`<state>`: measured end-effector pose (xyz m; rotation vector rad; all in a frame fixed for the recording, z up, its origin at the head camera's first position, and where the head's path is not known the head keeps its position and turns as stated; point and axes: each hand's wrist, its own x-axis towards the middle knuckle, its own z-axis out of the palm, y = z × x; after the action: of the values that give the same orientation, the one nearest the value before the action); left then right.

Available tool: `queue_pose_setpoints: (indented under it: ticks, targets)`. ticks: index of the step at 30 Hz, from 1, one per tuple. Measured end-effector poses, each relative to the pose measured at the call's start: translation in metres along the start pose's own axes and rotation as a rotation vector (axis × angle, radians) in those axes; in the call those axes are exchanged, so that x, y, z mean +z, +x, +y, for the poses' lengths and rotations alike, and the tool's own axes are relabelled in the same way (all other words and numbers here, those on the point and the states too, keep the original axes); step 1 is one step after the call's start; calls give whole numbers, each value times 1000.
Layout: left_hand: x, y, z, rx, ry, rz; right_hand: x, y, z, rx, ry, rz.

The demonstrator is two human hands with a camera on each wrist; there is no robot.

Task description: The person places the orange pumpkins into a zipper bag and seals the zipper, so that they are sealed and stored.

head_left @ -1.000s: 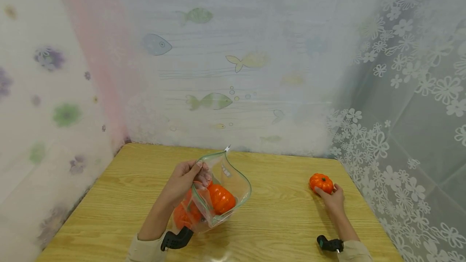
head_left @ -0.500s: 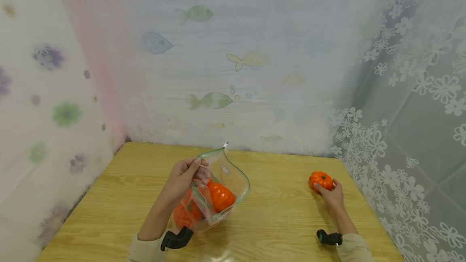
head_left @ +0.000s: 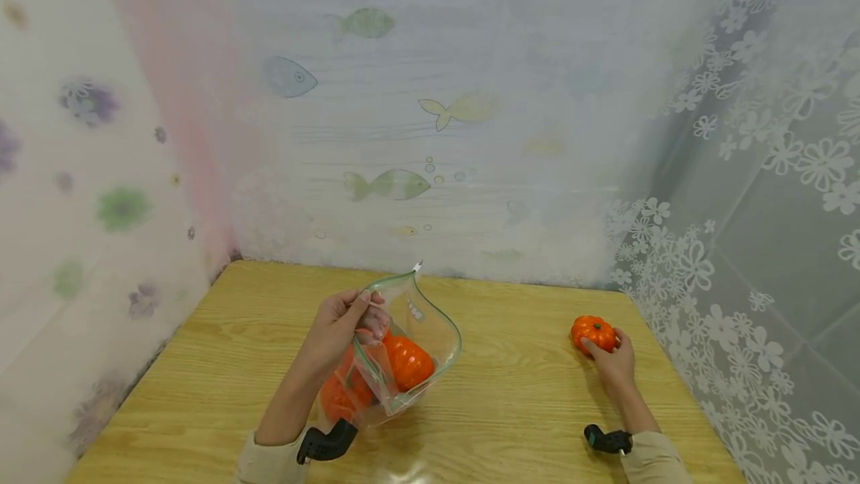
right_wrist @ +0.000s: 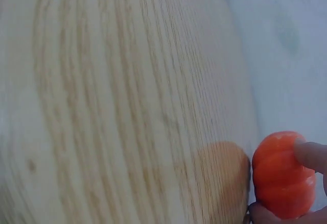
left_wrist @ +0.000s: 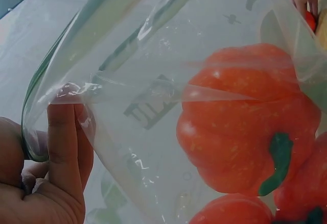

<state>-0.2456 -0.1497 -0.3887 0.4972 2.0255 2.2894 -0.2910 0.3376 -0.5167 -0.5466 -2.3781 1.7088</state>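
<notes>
My left hand [head_left: 343, 327] pinches the rim of a clear zip bag [head_left: 437, 327] with a green-edged mouth, which gapes toward the right. Inside the bag are several small orange pumpkins [head_left: 408, 364]; in the left wrist view one pumpkin [left_wrist: 245, 127] shows its green stem through the plastic. On the right side of the table, my right hand [head_left: 614, 361] grips another small orange pumpkin [head_left: 593, 334] between thumb and fingers. The right wrist view shows this pumpkin [right_wrist: 283, 175] close to the wood surface; whether it touches the table is hard to tell.
The wooden table [head_left: 510, 394] lies under both hands. Behind it hangs a pale sheet [head_left: 510, 170] with fish prints, and a flowered curtain [head_left: 759, 282] borders the right side. A white zip slider [head_left: 417, 267] sits at the bag's far corner.
The right thumb has shifted slightly up onto the pumpkin in the right hand. The left hand and the bag have barely moved.
</notes>
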Motion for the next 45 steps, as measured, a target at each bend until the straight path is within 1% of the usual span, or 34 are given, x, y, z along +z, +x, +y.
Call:
queue_pose_setpoints:
  ticks: [6, 9, 16, 21, 26, 31, 37, 42, 45]
  targets:
    - [2, -1, 4, -62, 17, 60, 1, -2, -3, -16, -19, 23]
    - [2, -1, 6, -82, 14, 75, 2, -4, -4, -19, 5, 25]
    - [0, 1, 5, -76, -8, 86, 7, -10, -6, -6, 177, 32]
    - [-1, 3, 4, -82, -17, 100, 13, -14, -9, 0, 262, 76]
    - [-1, 3, 5, -97, -23, 129, 22, -20, -13, -29, 282, 134]
    - [-2, 2, 6, -96, -27, 137, 27, -24, -17, -50, 308, 172]
    - [-2, 2, 6, -98, -24, 147, 32, -29, -19, -72, 342, 167]
    - [-3, 3, 6, -105, -28, 147, 38, -33, -22, -94, 394, 150]
    - [-4, 3, 6, -110, -34, 143, 43, -37, -23, -110, 391, 148]
